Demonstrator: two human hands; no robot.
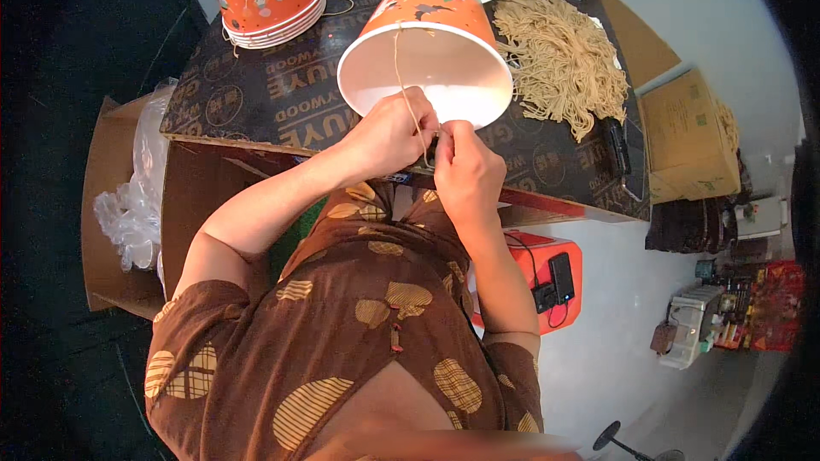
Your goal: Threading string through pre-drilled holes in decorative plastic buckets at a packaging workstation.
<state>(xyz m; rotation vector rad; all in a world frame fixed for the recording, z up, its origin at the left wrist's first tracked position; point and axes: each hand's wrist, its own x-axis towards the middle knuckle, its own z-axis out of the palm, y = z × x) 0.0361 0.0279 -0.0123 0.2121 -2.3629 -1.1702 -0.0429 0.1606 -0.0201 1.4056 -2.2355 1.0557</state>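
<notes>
So there's a big orange paper bucket with a white inside [461, 24] tipped on its side near the front of the dark printed plywood counter [239, 107], mouth toward the person. A thin beige string [399, 68] hangs from its rim and runs down across the left hand [395, 132]. Left grip looks pinched on the string, and the right hand [470, 171] has its grip pinched there too, tips together just below the rim. Can't tell if there's a knot, fingers hide it.

What could go wrong, imo: pull too hard and the rim might tear where the string attaches, or the bucket could roll, since neither hand is steadying it. That loose pile of beige strings [559, 60] beside it could get snagged too.
</notes>
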